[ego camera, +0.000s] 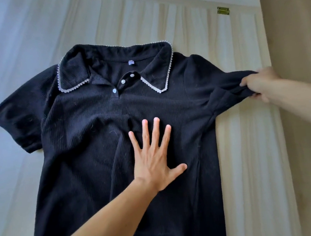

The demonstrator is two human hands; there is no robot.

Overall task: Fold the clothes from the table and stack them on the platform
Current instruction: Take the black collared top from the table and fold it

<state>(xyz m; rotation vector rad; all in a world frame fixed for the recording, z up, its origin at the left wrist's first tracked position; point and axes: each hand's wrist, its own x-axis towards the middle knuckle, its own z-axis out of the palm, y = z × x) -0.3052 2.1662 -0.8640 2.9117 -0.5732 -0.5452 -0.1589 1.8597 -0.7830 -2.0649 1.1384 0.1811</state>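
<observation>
A black ribbed short-sleeved shirt (89, 134) lies front up and spread flat on the pale wooden table (246, 148). Its collar, edged with white beads, points away from me, and the placket has white buttons. My left hand (154, 159) rests flat on the chest of the shirt with its fingers spread. My right hand (260, 84) grips the end of the shirt's right-side sleeve and holds it stretched out toward the table's right edge. The other sleeve lies flat at the left.
The table's right edge (278, 108) runs top to bottom, with tan floor (298, 50) beyond it. A brass hinge (223, 10) sits on the table top at the far right. Bare table surface shows to the left and beyond the collar.
</observation>
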